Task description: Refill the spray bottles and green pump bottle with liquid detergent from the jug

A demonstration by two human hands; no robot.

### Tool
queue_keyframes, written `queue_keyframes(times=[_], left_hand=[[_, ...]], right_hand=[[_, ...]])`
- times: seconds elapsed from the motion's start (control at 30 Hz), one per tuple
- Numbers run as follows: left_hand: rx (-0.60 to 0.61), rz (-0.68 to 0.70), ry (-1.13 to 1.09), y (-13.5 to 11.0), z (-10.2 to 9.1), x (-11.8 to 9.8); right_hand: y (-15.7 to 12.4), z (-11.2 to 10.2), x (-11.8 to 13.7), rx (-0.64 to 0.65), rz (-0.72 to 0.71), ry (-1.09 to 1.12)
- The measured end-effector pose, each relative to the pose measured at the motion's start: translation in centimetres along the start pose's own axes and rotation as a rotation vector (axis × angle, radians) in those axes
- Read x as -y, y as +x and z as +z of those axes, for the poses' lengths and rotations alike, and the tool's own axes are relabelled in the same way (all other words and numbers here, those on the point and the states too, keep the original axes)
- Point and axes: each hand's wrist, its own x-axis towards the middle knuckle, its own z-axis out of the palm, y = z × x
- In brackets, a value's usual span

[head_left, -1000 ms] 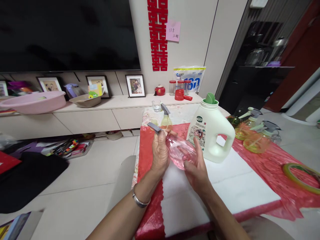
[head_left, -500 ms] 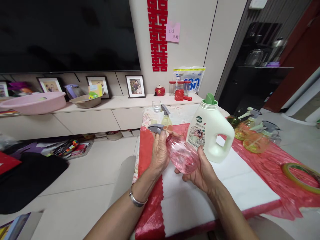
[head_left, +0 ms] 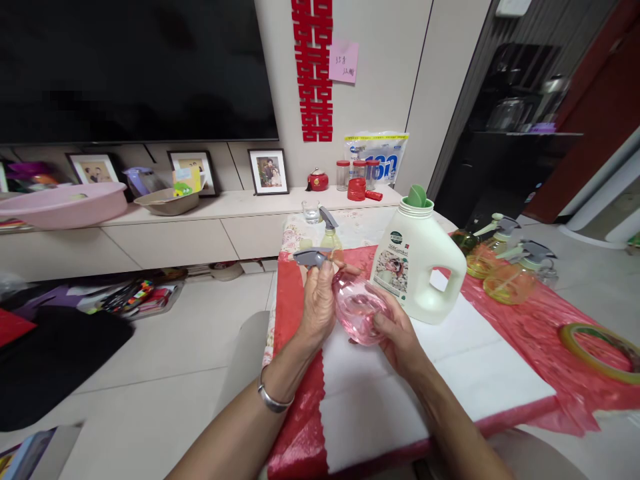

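Note:
A clear pink spray bottle with a grey trigger head lies tilted between my two hands, above a white cloth. My left hand is closed round its neck, just under the grey head. Around the body of the bottle, on the right side, my right hand is wrapped with the thumb on the near face. Just beyond it stands a large pale green jug with a green piece in its open mouth. Behind my left hand a yellowish spray bottle is upright, partly hidden.
Yellow-orange spray bottles and a roll of tape are on red plastic at the right. A drinking glass stands at the table's far end. The white cloth covers the near table. Behind runs a low cabinet.
My right hand has shifted its hold on the pink spray bottle, its thumb now across the near face. The bottle has turned slightly. My left hand keeps its hold on the neck.

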Motion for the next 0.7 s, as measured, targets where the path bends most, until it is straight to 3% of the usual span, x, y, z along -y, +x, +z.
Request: queue_keyframes(times=[0.1, 0.3, 0.57, 0.7], left_hand=[[0.109, -0.011, -0.024, 0.1, -0.2, 0.0], [0.15, -0.034, -0.058, 0.0, -0.3, 0.0], [0.397, -0.129, 0.013, -2.0, -0.5, 0.5], [0.429, -0.183, -0.008, -3.1, -0.5, 0.8]], right_hand=[[-0.1, 0.3, 0.6, 0.092, 0.113, 0.151], [-0.3, 0.1, 0.8, 0.15, 0.14, 0.249], [-0.1, -0.2, 0.4, 0.105, 0.123, 0.412], [-0.1, -0.1, 0.6, 0.056, 0.083, 0.378]])
